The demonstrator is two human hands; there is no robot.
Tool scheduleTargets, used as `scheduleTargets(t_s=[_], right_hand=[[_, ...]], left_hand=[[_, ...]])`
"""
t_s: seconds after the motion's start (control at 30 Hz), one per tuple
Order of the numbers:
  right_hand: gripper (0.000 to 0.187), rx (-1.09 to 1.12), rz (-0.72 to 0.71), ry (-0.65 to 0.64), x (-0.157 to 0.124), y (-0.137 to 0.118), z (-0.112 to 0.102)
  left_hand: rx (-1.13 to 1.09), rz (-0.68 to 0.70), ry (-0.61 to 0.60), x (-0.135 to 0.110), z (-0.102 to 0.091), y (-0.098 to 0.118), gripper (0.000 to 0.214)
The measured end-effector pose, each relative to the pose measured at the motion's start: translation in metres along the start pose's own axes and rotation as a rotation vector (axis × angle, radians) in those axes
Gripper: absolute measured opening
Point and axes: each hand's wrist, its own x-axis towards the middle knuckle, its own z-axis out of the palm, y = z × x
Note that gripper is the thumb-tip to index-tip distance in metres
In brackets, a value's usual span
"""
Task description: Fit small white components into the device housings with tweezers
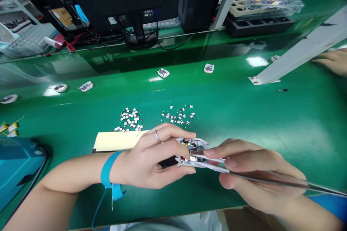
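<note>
My left hand (159, 155), with a ring and a blue wrist strap (110, 169), grips a small white housing with a circuit board (199, 144) by its edges. In my right hand (257, 169) is a pair of tweezers (273, 177), its long metal end pointing to the lower right. The pale tips of the tweezers reach into the housing, by the small parts on the board. Whether they pinch a part there, I cannot tell. Beyond my hands lie two loose groups of tiny white parts with short dark leads, a left group (130, 119) and a right group (180, 115).
More white housings with boards, such as one (163, 73) and another (209, 68), lie in a row along the back. A slanted white post (300, 47) stands at right; another person's hand (333, 61) is past it. A yellow pad (116, 140) and a blue device (18, 169) are at left.
</note>
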Motion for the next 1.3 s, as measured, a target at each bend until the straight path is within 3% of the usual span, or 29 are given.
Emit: scheduleTargets(t_s=[0.37, 1.1, 1.3], right_hand=[[0.015, -0.119, -0.067, -0.113, 0.0045, 0.0000, -0.0039], [0.010, -0.121, -0.144, -0.156, 0.0076, 0.0010, -0.0051], [0.019, -0.103, -0.124, -0.161, 0.0065, 0.0006, -0.0061]], left_hand=[[-0.015, -0.015, -0.006, 0.0013, -0.0010, 0.0007, 0.015], [-0.042, -0.044, -0.014, 0.0024, -0.0008, 0.0006, 0.016], [-0.054, -0.045, -0.003, 0.0023, -0.0011, 0.0016, 0.017]])
